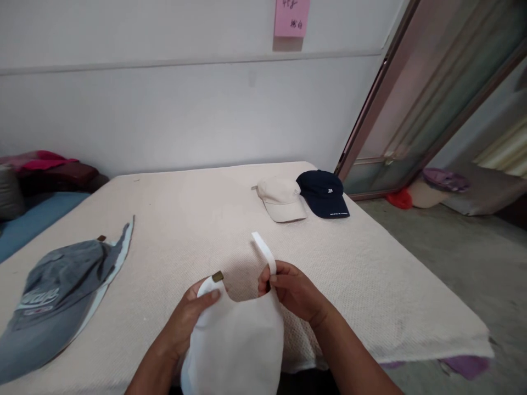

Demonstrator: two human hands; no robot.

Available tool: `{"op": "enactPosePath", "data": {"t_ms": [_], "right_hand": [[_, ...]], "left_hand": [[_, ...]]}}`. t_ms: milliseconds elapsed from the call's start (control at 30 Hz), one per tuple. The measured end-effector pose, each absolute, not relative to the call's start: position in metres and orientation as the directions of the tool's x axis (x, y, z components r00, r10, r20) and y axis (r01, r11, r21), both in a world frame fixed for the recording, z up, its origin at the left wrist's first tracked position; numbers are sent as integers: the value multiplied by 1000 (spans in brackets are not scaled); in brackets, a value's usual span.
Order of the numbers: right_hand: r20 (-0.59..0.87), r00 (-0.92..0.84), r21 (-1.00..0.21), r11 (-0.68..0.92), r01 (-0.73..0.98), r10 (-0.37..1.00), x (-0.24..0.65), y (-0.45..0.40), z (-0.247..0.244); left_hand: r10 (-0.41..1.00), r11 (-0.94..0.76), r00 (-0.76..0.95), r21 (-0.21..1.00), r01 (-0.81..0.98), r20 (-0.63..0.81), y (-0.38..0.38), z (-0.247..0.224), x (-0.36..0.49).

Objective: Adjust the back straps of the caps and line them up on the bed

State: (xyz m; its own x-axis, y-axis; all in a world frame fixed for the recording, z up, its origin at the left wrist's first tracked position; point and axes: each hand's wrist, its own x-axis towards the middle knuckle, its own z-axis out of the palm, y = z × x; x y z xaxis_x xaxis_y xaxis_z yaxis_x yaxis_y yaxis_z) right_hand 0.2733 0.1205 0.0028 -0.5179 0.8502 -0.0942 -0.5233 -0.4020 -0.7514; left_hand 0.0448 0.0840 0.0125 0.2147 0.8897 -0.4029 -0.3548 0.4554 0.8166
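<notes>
A white baseball cap [242, 340] is held over the near edge of the covered table, its back opening turned away from me. My left hand [191, 312] grips the cap's left side, thumb on top, beside a brass-coloured buckle [218, 276]. On the other side, my right hand [294, 288] pinches the base of the white strap [263, 249], whose free end points up and to the left. Strap and buckle are apart. The cap's brim is out of sight.
A grey cap [61, 291] lies at the left with its strap undone. A beige cap [282, 197] and a navy cap [323, 192] sit side by side at the back right. Behind the table [185, 219] stands a white wall with a pink note [291, 19].
</notes>
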Motion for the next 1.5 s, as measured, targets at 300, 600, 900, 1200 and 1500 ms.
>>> {"op": "enactPosePath", "data": {"t_ms": [300, 600, 900, 1200, 1500], "right_hand": [[-167, -374, -731, -369, -574, 912, 276, 133, 1], [-144, -395, -788, -347, -509, 907, 273, 128, 6], [-148, -404, -779, -359, -515, 903, 278, 129, 5], [-144, -388, -796, -340, -501, 910, 286, 130, 10], [-165, -466, -813, -387, -434, 869, 274, 129, 15]], "left_hand": [[923, 370, 129, 928, -47, -362, 96, 6, 60], [936, 330, 155, 942, -70, -316, 97, 15, 69], [924, 355, 184, 930, -95, -335, 100, 14, 74], [939, 322, 185, 932, -167, -291, 97, 23, 82], [942, 294, 241, 923, -247, -235, 96, 22, 79]]}}
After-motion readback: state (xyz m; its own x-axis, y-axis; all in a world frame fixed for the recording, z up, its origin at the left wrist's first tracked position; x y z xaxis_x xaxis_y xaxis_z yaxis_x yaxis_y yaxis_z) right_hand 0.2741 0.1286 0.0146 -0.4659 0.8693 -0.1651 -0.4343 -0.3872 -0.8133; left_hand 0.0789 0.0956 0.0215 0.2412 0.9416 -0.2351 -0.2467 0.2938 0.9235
